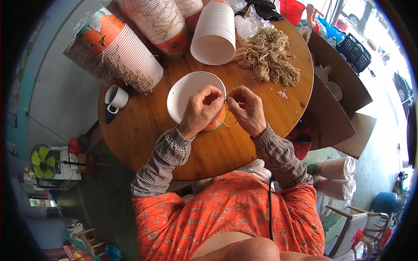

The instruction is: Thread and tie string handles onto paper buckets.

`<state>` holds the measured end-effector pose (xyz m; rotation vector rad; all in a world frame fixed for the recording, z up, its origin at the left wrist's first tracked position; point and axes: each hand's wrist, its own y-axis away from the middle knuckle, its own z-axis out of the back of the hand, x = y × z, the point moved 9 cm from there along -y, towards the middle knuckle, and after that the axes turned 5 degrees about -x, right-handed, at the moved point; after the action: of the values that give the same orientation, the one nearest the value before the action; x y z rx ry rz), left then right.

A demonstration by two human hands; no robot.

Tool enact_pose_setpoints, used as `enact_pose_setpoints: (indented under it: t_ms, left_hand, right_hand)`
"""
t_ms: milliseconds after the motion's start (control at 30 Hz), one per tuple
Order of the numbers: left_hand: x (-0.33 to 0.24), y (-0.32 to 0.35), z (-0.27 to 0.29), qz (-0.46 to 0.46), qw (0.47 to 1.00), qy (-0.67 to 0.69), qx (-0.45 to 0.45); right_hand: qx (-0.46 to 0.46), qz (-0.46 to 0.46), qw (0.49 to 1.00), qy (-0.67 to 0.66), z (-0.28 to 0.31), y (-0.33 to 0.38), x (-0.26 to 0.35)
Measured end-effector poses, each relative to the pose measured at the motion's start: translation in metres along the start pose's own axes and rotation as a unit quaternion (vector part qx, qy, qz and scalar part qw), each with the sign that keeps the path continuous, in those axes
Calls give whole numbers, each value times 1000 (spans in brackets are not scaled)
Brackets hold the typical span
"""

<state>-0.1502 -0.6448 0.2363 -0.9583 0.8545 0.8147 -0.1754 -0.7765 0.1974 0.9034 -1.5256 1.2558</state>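
Observation:
A paper bucket point(185, 95) with a white inside and an orange printed outer wall lies tilted on the table in front of me, its mouth facing up toward me. My left hand point(201, 111) rests over its right rim, thumb and forefinger pinched on a thin tan string point(230, 126). Close beside it, my right hand point(248, 111) pinches the same string, fingertips nearly touching the left ones. The string hangs in a loop below the hands, next to the bucket's orange side. Where exactly it passes through the bucket is hidden by my fingers.
Stacks of nested paper buckets point(213, 37) stand along the far side of the round wooden table point(209, 158). A heap of tan strings point(272, 56) and small pale beads point(282, 93) lie right; a white mug point(116, 98) stands left. An opened cardboard box point(326, 108) sits beyond the right edge.

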Motion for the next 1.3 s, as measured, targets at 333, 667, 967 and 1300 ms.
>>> enact_pose_setpoints:
  t_ms: [333, 667, 967, 1300]
  left_hand:
    - [10, -1, 3, 30, 997, 53, -37]
    - [-40, 6, -4, -188, 957, -220, -15]
    - [41, 16, -27, 346, 825, 433, 111]
    - [33, 17, -31, 313, 852, 412, 84]
  right_hand:
    - [12, 62, 997, 36, 1, 6, 13]
    - [13, 60, 997, 50, 8, 3, 14]
    - [-1, 215, 973, 86, 2, 11, 45]
    - [-8, 226, 972, 57, 5, 13, 42]
